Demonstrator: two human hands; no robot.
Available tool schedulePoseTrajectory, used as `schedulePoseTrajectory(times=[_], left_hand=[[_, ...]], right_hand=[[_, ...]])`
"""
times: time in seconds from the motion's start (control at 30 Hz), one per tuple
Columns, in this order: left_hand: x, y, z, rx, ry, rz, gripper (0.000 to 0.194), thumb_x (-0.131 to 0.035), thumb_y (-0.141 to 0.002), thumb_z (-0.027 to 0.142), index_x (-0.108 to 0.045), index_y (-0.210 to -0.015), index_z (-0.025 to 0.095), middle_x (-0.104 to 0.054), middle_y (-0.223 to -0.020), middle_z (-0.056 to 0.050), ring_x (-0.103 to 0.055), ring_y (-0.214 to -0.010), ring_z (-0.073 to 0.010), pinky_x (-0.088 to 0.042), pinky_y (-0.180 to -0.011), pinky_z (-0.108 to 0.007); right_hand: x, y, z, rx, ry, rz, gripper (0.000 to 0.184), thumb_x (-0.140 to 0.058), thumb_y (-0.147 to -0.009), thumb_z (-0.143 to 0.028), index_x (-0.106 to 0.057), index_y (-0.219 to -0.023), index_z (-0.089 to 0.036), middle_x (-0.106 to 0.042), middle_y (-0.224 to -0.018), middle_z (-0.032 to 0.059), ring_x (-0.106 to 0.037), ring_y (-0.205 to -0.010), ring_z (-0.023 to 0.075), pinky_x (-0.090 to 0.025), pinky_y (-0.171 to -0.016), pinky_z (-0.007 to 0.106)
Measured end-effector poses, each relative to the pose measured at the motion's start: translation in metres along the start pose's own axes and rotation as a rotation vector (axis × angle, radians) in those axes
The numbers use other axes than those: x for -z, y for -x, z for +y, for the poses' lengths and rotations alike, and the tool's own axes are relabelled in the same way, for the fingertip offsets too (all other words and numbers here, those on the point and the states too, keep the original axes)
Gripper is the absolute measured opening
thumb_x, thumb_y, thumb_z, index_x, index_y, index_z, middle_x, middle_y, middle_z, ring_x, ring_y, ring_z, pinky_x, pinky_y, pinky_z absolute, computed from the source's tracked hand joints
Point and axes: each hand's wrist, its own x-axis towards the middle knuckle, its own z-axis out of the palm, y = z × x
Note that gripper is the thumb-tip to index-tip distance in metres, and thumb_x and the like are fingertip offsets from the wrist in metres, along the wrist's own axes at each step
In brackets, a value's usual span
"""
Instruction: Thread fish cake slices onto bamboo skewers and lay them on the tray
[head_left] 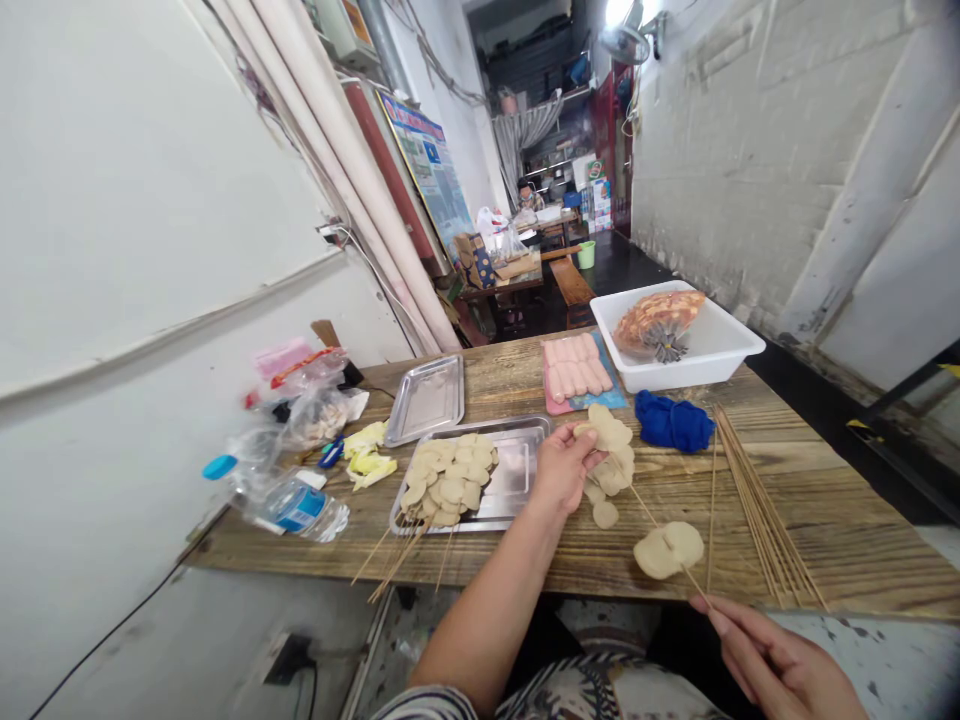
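Note:
My left hand (562, 468) reaches over the wooden table (825, 500) and pinches a pale round slice (609, 430) from the loose pile of slices (611, 475). My right hand (772, 660) sits at the near table edge, fingers closed on a thin bamboo skewer (694, 580) that carries two pale slices (667, 550). A steel tray (517, 470) just left of my left hand holds several finished skewers of slices (446, 485), their sticks poking over the near edge.
A bundle of bare skewers (757, 500) lies at the right. Behind are a blue cloth (673, 422), a pack of pink sausages (576, 368), a white tub (712, 350) of skewered food and an empty steel tray (427, 398). A water bottle (289, 500) and bags lie left.

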Motion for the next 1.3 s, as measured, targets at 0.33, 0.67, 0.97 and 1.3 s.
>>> schedulePoseTrajectory(times=[0.33,0.67,0.97,1.3], left_hand=[[-0.007,0.004,-0.005,-0.085,-0.091,0.052,0.030,-0.073,-0.056,0.025,-0.057,-0.079,0.014,-0.059,-0.075,0.000,-0.057,-0.069,-0.0106,-0.048,-0.069,-0.028],[-0.007,0.001,-0.018,-0.143,-0.129,0.081,0.030,-0.072,-0.057,0.028,-0.058,-0.080,0.013,-0.058,-0.074,0.000,-0.057,-0.067,-0.0102,-0.048,-0.067,-0.026],[-0.008,0.001,-0.024,-0.128,-0.091,0.089,0.031,-0.071,-0.058,0.029,-0.058,-0.081,0.014,-0.058,-0.077,-0.001,-0.058,-0.073,-0.0111,-0.048,-0.072,-0.028],[-0.007,0.002,-0.020,-0.063,-0.006,0.147,0.030,-0.072,-0.057,0.024,-0.055,-0.080,0.014,-0.059,-0.080,-0.002,-0.058,-0.074,-0.0119,-0.048,-0.071,-0.029]], right_hand=[[-0.002,0.000,0.004,-0.064,-0.135,-0.023,0.033,-0.064,-0.070,-0.045,-0.070,-0.096,-0.024,-0.061,-0.056,-0.0013,-0.049,-0.049,0.0118,-0.042,-0.045,0.017],[-0.006,-0.001,-0.001,-0.029,-0.151,0.023,0.032,-0.064,-0.069,-0.043,-0.070,-0.091,-0.022,-0.066,-0.064,0.0014,-0.053,-0.050,0.0130,-0.044,-0.044,0.018],[-0.009,-0.004,0.008,0.041,-0.050,0.020,0.033,-0.059,-0.075,-0.041,-0.066,-0.099,-0.020,-0.057,-0.054,-0.0022,-0.049,-0.046,0.0122,-0.042,-0.043,0.019],[-0.011,-0.008,0.006,0.149,0.077,0.045,0.034,-0.060,-0.073,-0.041,-0.070,-0.098,-0.020,-0.071,-0.072,0.0041,-0.063,-0.058,0.0164,-0.051,-0.051,0.020]])
